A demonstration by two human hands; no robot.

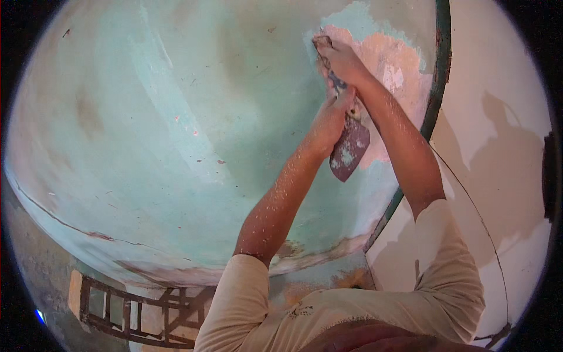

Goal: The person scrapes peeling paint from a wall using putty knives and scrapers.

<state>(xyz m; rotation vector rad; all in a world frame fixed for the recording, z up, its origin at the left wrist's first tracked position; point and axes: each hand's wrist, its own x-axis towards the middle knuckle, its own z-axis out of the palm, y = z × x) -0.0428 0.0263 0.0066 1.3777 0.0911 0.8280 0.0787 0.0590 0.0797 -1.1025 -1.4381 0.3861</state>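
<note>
My left hand (330, 122) is closed around a pointed trowel, whose dark, paint-flecked blade (350, 152) points back towards me. Farther up, my right hand (345, 61) grips a dirty brown tool end (322, 42) against the wall. A bluish tool part (338, 82) shows between the two hands; whether it joins the brown end to the trowel is hidden by my fingers. Both hands are at the edge of a bare pinkish patch (378, 53) in the green painted wall (246, 114). Pale flakes dot my forearms.
A dark green vertical strip (435, 97) edges the wall on the right. Beyond it stands a pale surface (497, 176) with shadows and a thin dark line. At lower left is a dark ladder-like frame (127, 314). A crack (99, 236) runs along the lower wall.
</note>
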